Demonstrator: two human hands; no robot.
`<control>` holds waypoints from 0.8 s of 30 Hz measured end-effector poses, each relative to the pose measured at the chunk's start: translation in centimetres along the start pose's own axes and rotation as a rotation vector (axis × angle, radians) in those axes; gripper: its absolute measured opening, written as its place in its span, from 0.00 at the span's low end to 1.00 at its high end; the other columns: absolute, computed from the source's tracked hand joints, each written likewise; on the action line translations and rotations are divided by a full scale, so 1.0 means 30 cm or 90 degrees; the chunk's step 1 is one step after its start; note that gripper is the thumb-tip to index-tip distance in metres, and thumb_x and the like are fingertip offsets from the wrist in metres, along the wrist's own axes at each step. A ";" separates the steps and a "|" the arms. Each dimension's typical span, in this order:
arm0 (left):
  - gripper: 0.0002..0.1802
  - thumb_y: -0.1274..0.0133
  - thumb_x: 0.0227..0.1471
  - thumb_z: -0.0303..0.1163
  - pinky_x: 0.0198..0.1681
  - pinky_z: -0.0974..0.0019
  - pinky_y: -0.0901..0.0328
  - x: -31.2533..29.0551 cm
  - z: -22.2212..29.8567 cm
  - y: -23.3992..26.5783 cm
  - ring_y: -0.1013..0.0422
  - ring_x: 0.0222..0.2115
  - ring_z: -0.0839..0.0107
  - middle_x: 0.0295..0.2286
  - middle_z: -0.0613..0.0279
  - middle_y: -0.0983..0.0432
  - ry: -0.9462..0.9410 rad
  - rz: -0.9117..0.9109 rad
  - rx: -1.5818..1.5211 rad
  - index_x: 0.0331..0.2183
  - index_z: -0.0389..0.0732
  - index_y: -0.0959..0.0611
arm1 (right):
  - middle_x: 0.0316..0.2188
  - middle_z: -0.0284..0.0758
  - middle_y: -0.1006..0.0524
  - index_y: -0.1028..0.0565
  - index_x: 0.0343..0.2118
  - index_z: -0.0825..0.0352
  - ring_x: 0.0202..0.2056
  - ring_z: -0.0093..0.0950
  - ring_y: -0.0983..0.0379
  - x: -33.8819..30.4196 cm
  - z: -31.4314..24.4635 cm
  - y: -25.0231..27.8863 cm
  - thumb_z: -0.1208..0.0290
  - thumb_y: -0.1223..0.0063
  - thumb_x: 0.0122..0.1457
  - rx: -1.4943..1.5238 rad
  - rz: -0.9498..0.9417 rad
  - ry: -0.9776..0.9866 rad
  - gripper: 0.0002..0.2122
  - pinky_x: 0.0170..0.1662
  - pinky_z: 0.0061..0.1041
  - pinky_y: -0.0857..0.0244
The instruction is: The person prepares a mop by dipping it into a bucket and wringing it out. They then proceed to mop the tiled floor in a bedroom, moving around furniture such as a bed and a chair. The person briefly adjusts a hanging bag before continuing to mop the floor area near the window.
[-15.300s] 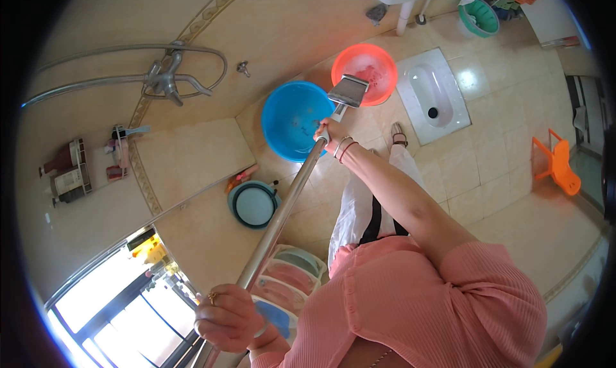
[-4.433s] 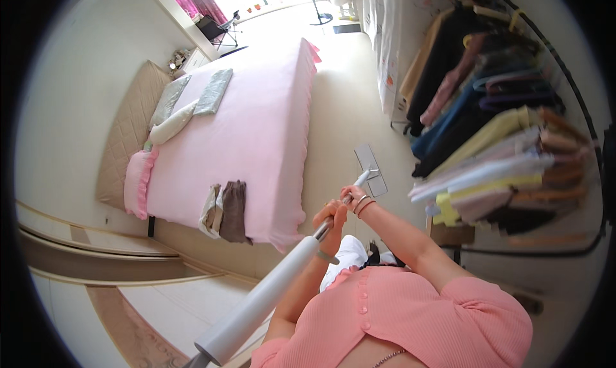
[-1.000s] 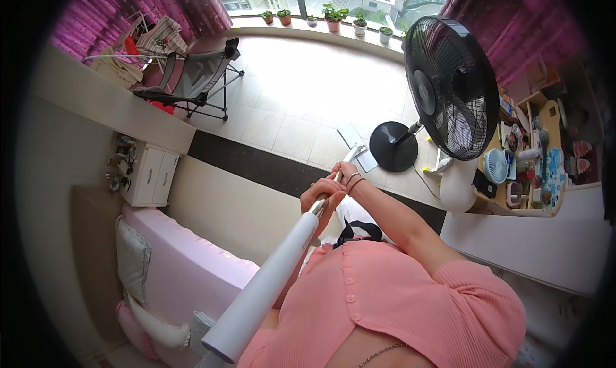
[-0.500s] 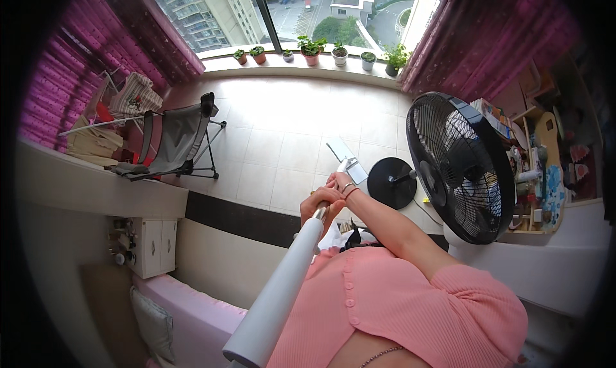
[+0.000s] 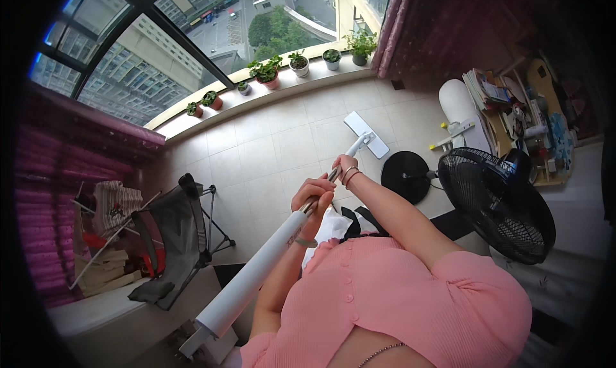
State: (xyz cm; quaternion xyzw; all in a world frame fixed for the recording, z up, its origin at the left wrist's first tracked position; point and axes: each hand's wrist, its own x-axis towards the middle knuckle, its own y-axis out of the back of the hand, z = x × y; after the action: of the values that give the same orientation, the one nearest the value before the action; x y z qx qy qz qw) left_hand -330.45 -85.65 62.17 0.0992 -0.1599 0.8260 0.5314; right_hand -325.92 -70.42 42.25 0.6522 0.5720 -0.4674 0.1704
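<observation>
A flat mop with a long pole (image 5: 253, 273) crosses in front of me from the lower left, and its thick pale upper part ends near my left arm. My left hand (image 5: 313, 196) is closed around the thin metal section of the pole. Farther down the pole, my right hand (image 5: 345, 166) is wrapped around it, with bracelets at the wrist. The white rectangular mop head (image 5: 366, 134) lies tilted across the tiled floor (image 5: 282, 151), just beyond the round black fan base (image 5: 405, 177).
A black standing fan (image 5: 497, 204) is on the right, by a cluttered desk (image 5: 555, 166). A grey folding chair (image 5: 172, 239) stands at left near a purple curtain (image 5: 48, 214). Several potted plants (image 5: 265, 73) line the windowsill (image 5: 321, 73).
The view has turned, so the window and chair sit differently in it. The mop head now lies farther out, beyond the fan base. Both hands keep their grip on the pole.
</observation>
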 end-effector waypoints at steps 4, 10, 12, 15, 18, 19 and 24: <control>0.06 0.47 0.49 0.26 0.53 0.47 0.42 0.214 -0.033 0.053 0.30 0.33 0.64 0.28 0.57 0.29 -0.032 -0.094 -0.046 0.25 0.37 0.28 | 0.10 0.34 0.37 0.38 0.15 0.66 0.12 0.26 0.39 0.097 -0.105 -0.112 0.79 0.58 0.49 0.108 0.009 0.021 0.08 0.15 0.24 0.42; 0.10 0.45 0.48 0.32 0.52 0.46 0.41 0.496 -0.100 0.044 0.30 0.33 0.62 0.26 0.58 0.29 -0.052 -0.211 -0.063 0.26 0.38 0.28 | 0.10 0.32 0.37 0.38 0.14 0.65 0.12 0.25 0.39 0.264 -0.307 -0.181 0.77 0.57 0.50 0.085 0.040 0.061 0.10 0.16 0.23 0.43; 0.11 0.45 0.48 0.34 0.52 0.46 0.42 0.572 -0.158 0.009 0.30 0.33 0.62 0.25 0.59 0.30 -0.051 -0.235 -0.085 0.27 0.38 0.28 | 0.11 0.31 0.38 0.39 0.15 0.65 0.12 0.23 0.40 0.337 -0.375 -0.156 0.78 0.58 0.50 0.147 0.051 0.046 0.09 0.16 0.21 0.44; 0.12 0.40 0.44 0.31 0.51 0.50 0.40 0.713 -0.223 -0.027 0.31 0.28 0.66 0.21 0.63 0.31 -0.021 -0.283 -0.126 0.24 0.40 0.28 | 0.11 0.32 0.38 0.39 0.17 0.66 0.12 0.25 0.41 0.480 -0.467 -0.175 0.79 0.60 0.50 0.233 0.041 0.026 0.08 0.15 0.23 0.43; 0.16 0.38 0.43 0.29 0.46 0.53 0.35 0.843 -0.343 -0.092 0.32 0.22 0.70 0.17 0.64 0.32 -0.031 -0.351 -0.111 0.18 0.40 0.31 | 0.10 0.32 0.39 0.40 0.14 0.65 0.10 0.24 0.43 0.597 -0.571 -0.166 0.79 0.59 0.48 0.240 0.079 0.056 0.09 0.14 0.23 0.45; 0.16 0.39 0.43 0.28 0.45 0.53 0.35 0.889 -0.378 -0.127 0.32 0.21 0.70 0.17 0.64 0.32 -0.034 -0.354 -0.109 0.18 0.40 0.32 | 0.10 0.32 0.39 0.39 0.14 0.65 0.10 0.24 0.43 0.641 -0.621 -0.157 0.79 0.59 0.48 0.249 0.072 0.052 0.09 0.14 0.23 0.45; 0.15 0.44 0.45 0.23 0.46 0.52 0.36 1.154 -0.590 -0.375 0.32 0.21 0.69 0.16 0.64 0.33 0.013 -0.336 -0.127 0.16 0.40 0.34 | 0.10 0.31 0.39 0.39 0.14 0.64 0.11 0.22 0.42 0.899 -0.934 -0.116 0.78 0.59 0.50 0.215 0.108 0.109 0.10 0.15 0.21 0.45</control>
State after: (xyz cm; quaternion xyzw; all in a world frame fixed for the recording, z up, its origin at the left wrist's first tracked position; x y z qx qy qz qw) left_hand -334.49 -45.49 59.08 0.0763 -0.2042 0.6402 0.7366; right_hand -319.92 -32.38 35.78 0.7545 0.4413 -0.4834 0.0483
